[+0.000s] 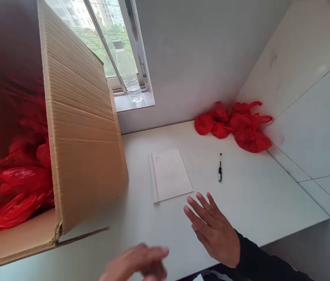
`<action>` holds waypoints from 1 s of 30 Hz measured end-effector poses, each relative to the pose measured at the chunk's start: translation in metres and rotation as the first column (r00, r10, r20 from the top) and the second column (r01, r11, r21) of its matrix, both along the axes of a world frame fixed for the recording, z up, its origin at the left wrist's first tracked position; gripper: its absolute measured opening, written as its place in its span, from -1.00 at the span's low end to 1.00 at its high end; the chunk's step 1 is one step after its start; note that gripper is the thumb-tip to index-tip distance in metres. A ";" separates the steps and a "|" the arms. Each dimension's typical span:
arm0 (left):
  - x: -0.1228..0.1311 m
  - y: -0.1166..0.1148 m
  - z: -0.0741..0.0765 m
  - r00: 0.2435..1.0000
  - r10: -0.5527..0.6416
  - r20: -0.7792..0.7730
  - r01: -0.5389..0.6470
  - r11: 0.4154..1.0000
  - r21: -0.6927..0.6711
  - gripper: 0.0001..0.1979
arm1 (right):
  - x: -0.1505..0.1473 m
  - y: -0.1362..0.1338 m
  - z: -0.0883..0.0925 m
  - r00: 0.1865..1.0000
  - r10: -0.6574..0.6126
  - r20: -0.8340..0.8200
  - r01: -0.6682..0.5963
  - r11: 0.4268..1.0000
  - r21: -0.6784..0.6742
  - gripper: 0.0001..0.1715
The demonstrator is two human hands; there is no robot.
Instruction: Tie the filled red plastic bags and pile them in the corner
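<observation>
My right hand (216,230) hovers above the white table (255,195) with its fingers stretched out and spread, holding nothing. At the bottom edge my left hand (138,261) is partly cut off and slightly blurred. Its index finger points to the right, the other fingers bend a little, and nothing shows in it. Beyond both hands lies a white paper pad or notebook (172,175) with a few small marks in its upper left corner. Right of the paper is a black pen (220,171). Neither hand touches the paper or the pen.
A large cardboard box (86,156) on its side fills the left, with red plastic bags (21,195) inside. Several tied red bags (247,128) rest in the table's back right corner. A water bottle (128,74) stands on the windowsill (147,100). Walls bound the back and right.
</observation>
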State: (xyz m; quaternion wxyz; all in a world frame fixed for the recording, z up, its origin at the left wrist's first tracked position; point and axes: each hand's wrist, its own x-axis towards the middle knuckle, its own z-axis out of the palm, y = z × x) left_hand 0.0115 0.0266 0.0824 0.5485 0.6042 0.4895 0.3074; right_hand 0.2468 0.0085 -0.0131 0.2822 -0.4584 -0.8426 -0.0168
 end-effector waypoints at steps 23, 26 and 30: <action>0.059 0.047 -0.069 0.999 0.021 -0.050 -0.039 0.925 -0.379 -0.79 | 0.012 -0.005 -0.007 0.875 0.094 0.476 -0.072 0.995 -0.063 -0.03; 0.062 0.049 -0.075 0.998 0.038 -0.053 -0.057 0.909 -0.414 -0.79 | 0.010 -0.004 -0.011 0.879 0.086 0.469 -0.065 0.996 -0.061 -0.04; 0.065 0.050 -0.076 0.998 0.054 -0.027 -0.061 0.895 -0.441 -0.72 | 0.010 -0.002 -0.013 0.873 0.098 0.478 -0.064 0.994 -0.086 -0.06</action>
